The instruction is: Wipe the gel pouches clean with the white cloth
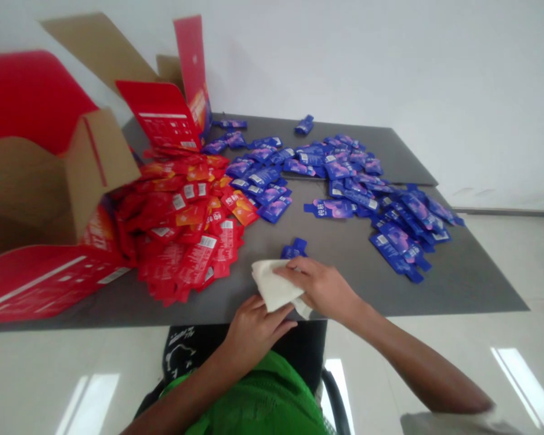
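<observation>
My right hand (324,287) is closed on a folded white cloth (274,283), pinching its right side just above the table's front edge. My left hand (258,329) reaches up from below and holds the cloth's lower edge, with its fingers pointing right. Whether anything lies under the cloth is hidden. Just behind it sits a small blue sachet (294,248) with a narrow spout end, partly covered by the cloth and my right hand.
To the left, red sachets (185,235) are heaped beside an open red carton (36,278). Another open red carton (165,112) stands behind them. Many blue sachets (401,220) spread over the back and right of the grey table (457,278). A white wall is behind.
</observation>
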`<state>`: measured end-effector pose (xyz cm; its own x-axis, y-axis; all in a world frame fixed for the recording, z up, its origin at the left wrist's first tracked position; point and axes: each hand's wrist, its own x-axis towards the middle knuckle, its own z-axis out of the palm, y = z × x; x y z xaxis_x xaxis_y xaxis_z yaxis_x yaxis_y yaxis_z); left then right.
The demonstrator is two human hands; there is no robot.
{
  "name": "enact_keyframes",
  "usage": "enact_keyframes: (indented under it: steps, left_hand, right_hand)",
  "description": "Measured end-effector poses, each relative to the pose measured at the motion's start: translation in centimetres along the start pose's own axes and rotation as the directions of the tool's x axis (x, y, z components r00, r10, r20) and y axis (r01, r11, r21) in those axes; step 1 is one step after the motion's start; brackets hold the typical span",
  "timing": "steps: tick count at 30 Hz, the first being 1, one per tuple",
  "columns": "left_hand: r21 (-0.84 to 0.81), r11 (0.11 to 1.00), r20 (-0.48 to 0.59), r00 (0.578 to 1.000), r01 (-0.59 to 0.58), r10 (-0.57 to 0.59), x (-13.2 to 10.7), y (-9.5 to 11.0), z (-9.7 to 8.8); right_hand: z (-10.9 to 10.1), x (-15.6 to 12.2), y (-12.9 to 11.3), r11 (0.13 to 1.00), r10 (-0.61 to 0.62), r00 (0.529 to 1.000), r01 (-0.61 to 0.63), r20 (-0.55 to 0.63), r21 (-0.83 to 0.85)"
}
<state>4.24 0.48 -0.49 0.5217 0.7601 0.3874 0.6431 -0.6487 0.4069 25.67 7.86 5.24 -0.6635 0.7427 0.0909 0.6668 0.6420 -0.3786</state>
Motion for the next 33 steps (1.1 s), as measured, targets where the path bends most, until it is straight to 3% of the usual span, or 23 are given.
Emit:
enact_keyframes:
  steps: [3,6,8,11,15,18,22,25,29,31,33]
  left_hand:
    - [-0.006,1.000,-0.002,1.000,-0.010,0.010,0.0,0.0,0.0]
    - [-0.041,0.998,-0.033,0.998,-0.049,0.048,0.1,0.0,0.0]
    - [-0.051,0.998,-0.046,0.998,-0.043,0.041,0.1,0.0,0.1]
    - [-0.055,0.998,-0.038,0.999,-0.034,0.032,-0.1,-0.1,0.2]
    - [-0.016,1.000,-0.025,1.000,0.016,-0.016,-0.2,0.0,0.2]
    - [-0.042,0.999,-0.030,0.999,-0.025,0.024,0.0,0.0,0.1]
    - [-0.066,0.997,-0.045,0.998,-0.046,0.043,0.3,0.0,0.1]
    - [-0.072,0.997,-0.033,0.999,-0.035,0.033,0.1,-0.1,0.2]
    - [-0.011,1.000,-0.016,1.000,0.013,-0.014,-0.2,-0.2,0.3]
    - [-0.015,1.000,-0.011,1.000,0.001,-0.001,-0.2,-0.2,0.2]
    - [-0.047,0.998,-0.014,0.999,-0.035,0.035,0.0,-0.1,0.1]
  right_hand:
    - [0.8,0.5,0.7,0.999,0.020,0.999,-0.021,0.039,0.026]
    - [-0.4,2.2,3.4,0.977,0.193,0.981,-0.194,-0.029,-0.085]
    - [-1.5,2.6,4.0,0.964,0.227,0.969,-0.238,-0.098,-0.121]
    - [-1.6,1.3,1.8,0.991,0.119,0.983,-0.126,-0.137,-0.043]
    - [0.7,-0.2,-0.9,0.998,-0.029,1.000,0.028,0.005,0.054]
    - [0.9,1.3,1.2,0.996,0.087,0.996,-0.087,0.012,0.037]
    - [-1.3,3.0,4.2,0.963,0.247,0.966,-0.253,-0.075,-0.096]
    - [-1.8,1.8,2.3,0.982,0.170,0.981,-0.176,-0.094,-0.061]
    - [0.3,-0.3,-0.8,0.999,0.016,1.000,-0.017,0.016,0.034]
    - [1.0,0.1,-0.2,0.997,0.044,0.998,-0.046,0.037,0.054]
    - [0.7,1.3,1.8,0.989,0.147,0.989,-0.147,0.012,0.014]
